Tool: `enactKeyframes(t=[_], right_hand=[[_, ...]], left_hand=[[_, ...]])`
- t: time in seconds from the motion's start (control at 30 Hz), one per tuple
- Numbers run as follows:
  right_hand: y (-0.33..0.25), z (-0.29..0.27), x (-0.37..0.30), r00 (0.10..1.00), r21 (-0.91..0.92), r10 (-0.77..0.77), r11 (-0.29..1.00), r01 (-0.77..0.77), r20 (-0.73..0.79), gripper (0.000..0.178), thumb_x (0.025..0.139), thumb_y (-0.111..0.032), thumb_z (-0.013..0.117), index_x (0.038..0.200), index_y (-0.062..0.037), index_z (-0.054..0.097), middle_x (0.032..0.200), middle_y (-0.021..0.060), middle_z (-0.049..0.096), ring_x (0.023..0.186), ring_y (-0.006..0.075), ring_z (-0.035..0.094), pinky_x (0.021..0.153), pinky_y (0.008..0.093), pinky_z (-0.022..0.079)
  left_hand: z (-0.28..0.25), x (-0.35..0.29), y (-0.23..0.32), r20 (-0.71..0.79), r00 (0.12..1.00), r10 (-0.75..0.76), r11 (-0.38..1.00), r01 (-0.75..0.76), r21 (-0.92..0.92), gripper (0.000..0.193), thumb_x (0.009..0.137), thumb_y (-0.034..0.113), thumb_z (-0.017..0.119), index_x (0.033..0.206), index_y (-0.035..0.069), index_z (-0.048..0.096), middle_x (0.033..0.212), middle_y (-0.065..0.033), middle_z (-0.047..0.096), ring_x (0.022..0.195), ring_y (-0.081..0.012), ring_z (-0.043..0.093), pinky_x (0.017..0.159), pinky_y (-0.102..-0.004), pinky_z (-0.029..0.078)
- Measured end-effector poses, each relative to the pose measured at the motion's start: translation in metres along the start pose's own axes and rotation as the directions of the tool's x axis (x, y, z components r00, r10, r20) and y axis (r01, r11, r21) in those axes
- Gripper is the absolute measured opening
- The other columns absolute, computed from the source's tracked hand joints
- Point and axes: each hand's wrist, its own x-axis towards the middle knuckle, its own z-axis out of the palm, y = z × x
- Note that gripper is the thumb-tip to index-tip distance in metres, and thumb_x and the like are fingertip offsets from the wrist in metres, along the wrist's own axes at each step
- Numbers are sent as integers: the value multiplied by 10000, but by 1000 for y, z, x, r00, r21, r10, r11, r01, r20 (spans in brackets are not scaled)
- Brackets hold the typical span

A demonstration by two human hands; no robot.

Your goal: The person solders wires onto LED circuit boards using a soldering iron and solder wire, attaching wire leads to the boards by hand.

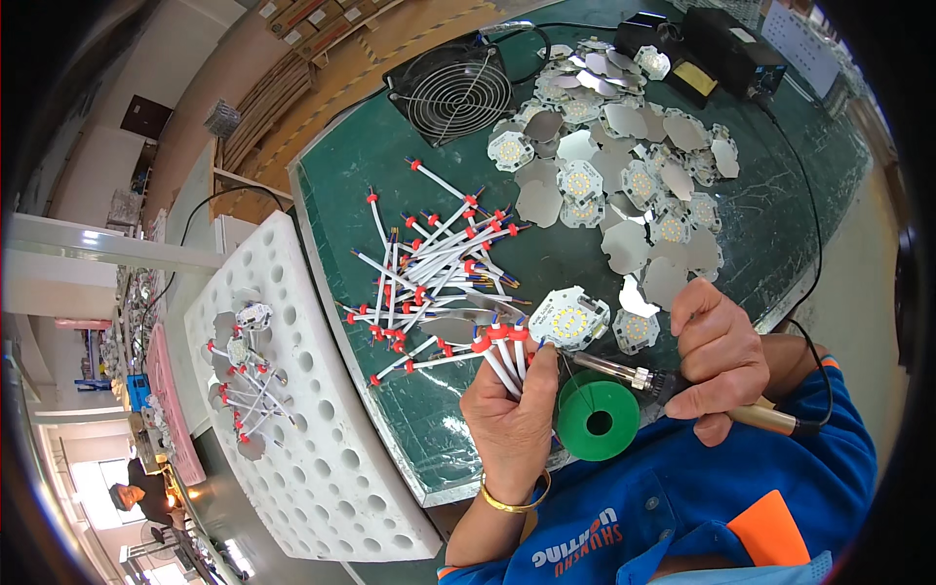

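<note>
My left hand [511,424] is closed around several short white cables [500,363] with red rings and bare coloured wire ends. Just beyond its fingertips lies a white LED board [570,320] with yellow chips, one cable end at its near edge. My right hand [720,356] grips a soldering iron [616,369], its metal barrel slanting left toward that edge. Whether the tip touches the board I cannot tell. Below the barrel sits a green solder spool [598,395] with a thin strand rising from it. Another LED board [636,331] rests to the right.
A heap of cables [439,258] covers the green tabletop [341,185] at left. LED boards [582,185] and silver discs pile up behind. A fan [456,96] and a black box [733,51] stand at the back. Left is a perforated white foam slab [322,439]; a person [146,492] is farther off.
</note>
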Motion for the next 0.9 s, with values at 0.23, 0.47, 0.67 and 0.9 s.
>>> enactKeyframes(t=[0.23, 0.47, 0.67, 0.9], right_hand=[[-2, 4, 4, 999, -55, -45, 997, 47, 24, 104, 710, -160, 582, 743, -67, 616, 467, -49, 314, 375, 106, 323, 588, 312, 354], [-7, 11, -1, 990, -209, -97, 971, 116, 98, 106, 668, -130, 586, 755, -69, 592, 489, -52, 328, 377, 112, 308, 556, 294, 358], [-5, 14, -6, 984, -248, -104, 959, 138, 146, 131, 656, -121, 589, 774, -64, 592, 499, -45, 332, 388, 119, 324, 550, 293, 361], [0, 4, -5, 995, -17, -92, 996, 91, -50, 153, 778, -177, 526, 798, -54, 616, 498, -34, 368, 399, 115, 343, 550, 299, 359]], left_hand=[[-2, -1, 2, -7, 1000, -21, 999, 20, -46, 54, 819, 60, 601, 815, 18, 568, 643, -8, 539, 493, -34, 417, 435, -178, 311], [1, 1, 4, -16, 997, -79, 986, 76, -150, 45, 824, 43, 581, 791, 28, 554, 663, -15, 541, 495, -40, 414, 435, -186, 314], [-1, 3, 0, 1, 993, -121, 976, 119, -180, 39, 823, 34, 571, 790, 25, 553, 663, -25, 546, 491, -47, 421, 437, -186, 317], [0, -1, 2, 13, 996, -89, 988, 90, -122, 42, 835, 30, 566, 795, 18, 562, 657, -33, 555, 486, -47, 426, 441, -186, 322]])
